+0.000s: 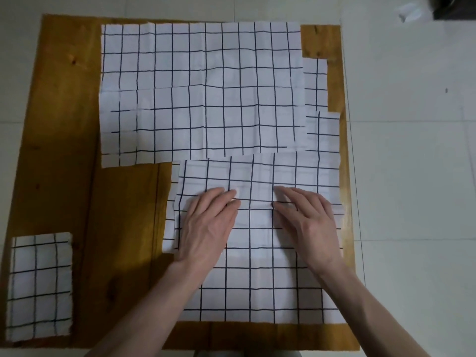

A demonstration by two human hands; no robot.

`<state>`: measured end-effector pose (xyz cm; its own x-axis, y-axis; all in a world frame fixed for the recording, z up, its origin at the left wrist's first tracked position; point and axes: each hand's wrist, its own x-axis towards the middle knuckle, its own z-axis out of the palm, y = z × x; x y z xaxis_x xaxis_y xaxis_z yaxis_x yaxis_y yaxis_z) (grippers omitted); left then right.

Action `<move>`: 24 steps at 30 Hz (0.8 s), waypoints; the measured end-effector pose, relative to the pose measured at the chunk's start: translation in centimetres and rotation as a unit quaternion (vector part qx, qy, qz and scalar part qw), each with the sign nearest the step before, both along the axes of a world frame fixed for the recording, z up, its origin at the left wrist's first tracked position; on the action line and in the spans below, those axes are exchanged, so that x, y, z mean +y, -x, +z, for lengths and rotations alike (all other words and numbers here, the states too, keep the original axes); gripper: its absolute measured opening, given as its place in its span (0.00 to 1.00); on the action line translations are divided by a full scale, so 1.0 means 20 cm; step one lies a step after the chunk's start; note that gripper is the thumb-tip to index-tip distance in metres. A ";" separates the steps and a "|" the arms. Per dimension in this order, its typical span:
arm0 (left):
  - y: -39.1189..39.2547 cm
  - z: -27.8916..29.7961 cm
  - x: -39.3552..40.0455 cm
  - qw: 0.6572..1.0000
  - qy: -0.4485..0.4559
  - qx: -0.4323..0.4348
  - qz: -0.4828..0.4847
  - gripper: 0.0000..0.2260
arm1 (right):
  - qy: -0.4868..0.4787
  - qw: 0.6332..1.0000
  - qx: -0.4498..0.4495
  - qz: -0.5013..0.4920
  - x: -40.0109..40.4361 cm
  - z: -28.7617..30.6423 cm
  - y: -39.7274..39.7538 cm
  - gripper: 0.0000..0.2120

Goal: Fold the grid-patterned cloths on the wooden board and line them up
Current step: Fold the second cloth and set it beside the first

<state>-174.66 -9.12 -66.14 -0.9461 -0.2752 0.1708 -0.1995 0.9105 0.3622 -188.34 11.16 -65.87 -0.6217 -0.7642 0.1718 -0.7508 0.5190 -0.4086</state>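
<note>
Several white cloths with a dark grid lie on the wooden board (pixel 123 228). The near cloth (pixel 260 284) is at the front right, its far part folded over toward me. My left hand (pixel 208 228) and my right hand (pixel 306 222) rest flat on it, palms down, fingers spread, pressing the folded layer. Behind it two larger cloths overlap: one at the back (pixel 201 55), one in the middle (pixel 203 124). More cloth pokes out at the right edge (pixel 322 130). A small folded cloth (pixel 38 287) sits at the front left corner.
The board lies on a pale tiled floor (pixel 412 150). Bare wood shows along the left side and front middle. A dark object (pixel 456 7) and a white scrap (pixel 409 12) lie on the floor at the far right.
</note>
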 end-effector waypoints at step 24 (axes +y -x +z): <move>0.04 1.01 -0.31 0.996 -0.040 0.020 -0.079 0.05 | -0.026 0.986 0.049 0.158 -0.01 0.97 0.26 0.03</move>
